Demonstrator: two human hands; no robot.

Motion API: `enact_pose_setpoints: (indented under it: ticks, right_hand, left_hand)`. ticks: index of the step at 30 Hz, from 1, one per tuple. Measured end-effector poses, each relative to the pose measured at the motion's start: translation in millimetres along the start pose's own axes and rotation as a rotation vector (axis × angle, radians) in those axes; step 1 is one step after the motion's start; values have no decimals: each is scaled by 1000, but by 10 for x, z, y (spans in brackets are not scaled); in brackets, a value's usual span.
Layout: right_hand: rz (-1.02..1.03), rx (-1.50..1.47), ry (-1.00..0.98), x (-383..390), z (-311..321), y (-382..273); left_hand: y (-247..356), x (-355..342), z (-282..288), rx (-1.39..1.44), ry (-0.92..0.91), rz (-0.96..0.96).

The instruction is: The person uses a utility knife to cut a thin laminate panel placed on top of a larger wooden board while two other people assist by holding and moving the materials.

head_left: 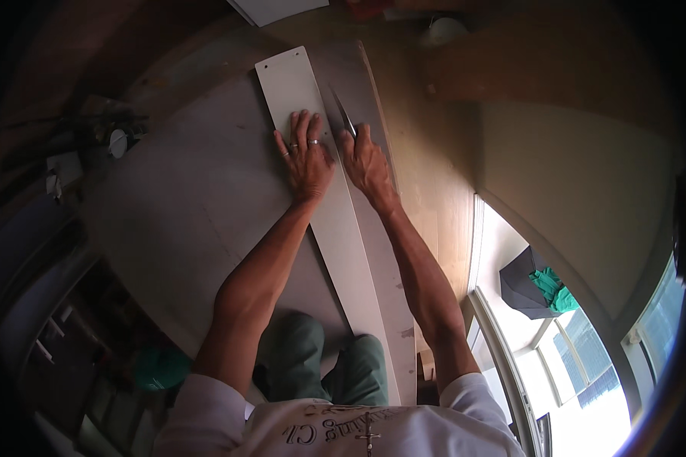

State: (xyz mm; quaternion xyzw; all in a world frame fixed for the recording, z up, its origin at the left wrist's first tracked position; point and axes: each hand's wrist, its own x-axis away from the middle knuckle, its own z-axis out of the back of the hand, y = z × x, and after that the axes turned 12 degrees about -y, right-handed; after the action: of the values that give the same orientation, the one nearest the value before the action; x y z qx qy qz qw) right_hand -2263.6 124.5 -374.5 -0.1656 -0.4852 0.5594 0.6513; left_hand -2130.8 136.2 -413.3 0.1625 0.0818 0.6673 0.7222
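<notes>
From where I stand, the right hand point(367, 161) has its fingers closed around a knife point(346, 114), the thin blade running forward out of the fist, away from the body. Whether its edge touches anything, I can't tell.

Just to the left of that grip lies the strip point(339, 236), long and pale, reaching from ahead of the fist back toward the knees point(297, 354). The left hand point(308, 156) grips nothing; it is laid on top, fingers spread wide, probably so the pressure is shared and the strip cannot slide or swivel. Those fingers sit left of the blade, which likely keeps them out of its path.

Under both hands is the grey board point(168, 198), broad enough to back the strip's length. Its right edge runs just beyond the knife hand, with a wooden surface point(427, 152) past it.
</notes>
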Motion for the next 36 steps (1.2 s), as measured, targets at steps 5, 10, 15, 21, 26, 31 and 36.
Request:
enact_pose_setpoints:
  ticks: [5,10,15,21,26,31,36]
  right_hand:
    - [102,46,52,-798,-3,-225]
    - [230,245,117,-889,-86,-290]
    - [-17,36,-75,-897,-59,-436]
    - [-26,242,-123,-1074,-61,-289]
    - [-46,94,-133,-389,-32,-182]
    - [-284,64,-228,1800,-451,671]
    - [-207,-23,-104,1906,-115,623]
  left_hand:
    - [27,-11,57,-20,-75,44]
    - [39,-7,99,22,-95,43]
    - [0,3,119,19,-100,55]
    - [57,-39,26,31,-45,10]
    - [92,-15,25,19,-44,26]
    - [34,13,-26,-18,35,17]
    - [-57,18,20,-44,-7,25]
